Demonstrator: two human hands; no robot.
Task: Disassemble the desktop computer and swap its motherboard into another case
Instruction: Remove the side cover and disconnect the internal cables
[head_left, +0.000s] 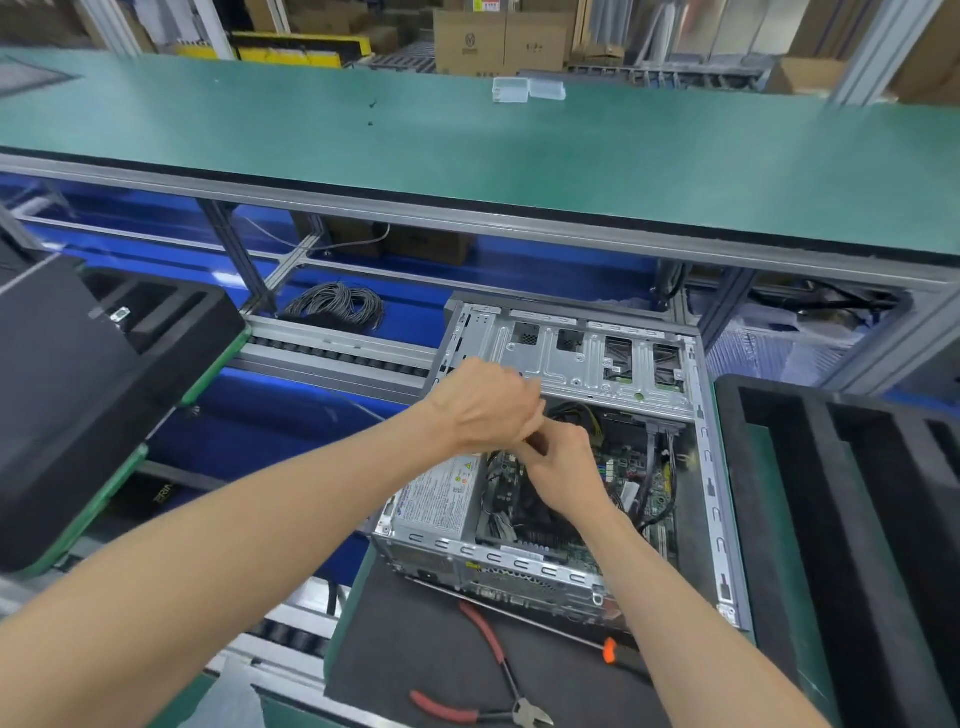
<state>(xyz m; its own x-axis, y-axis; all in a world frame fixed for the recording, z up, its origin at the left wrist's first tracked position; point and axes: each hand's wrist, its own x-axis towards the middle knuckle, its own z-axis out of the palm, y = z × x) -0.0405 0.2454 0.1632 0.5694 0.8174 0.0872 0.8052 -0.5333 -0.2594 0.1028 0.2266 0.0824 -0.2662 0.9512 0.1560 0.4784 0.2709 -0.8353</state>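
Left hand (485, 402) fisted, knuckles up, fingers curled under; whatever it grips hidden. Right hand (563, 467) curled too, fingertips meeting left's at 11 o'clock, contents impossible to tell. Both over open desktop case (698, 415), above motherboard (615, 467). Power supply (441, 499) at 9 o'clock of right hand. Cutters (493, 670) and screwdriver (597, 647) on mat at 6 o'clock.
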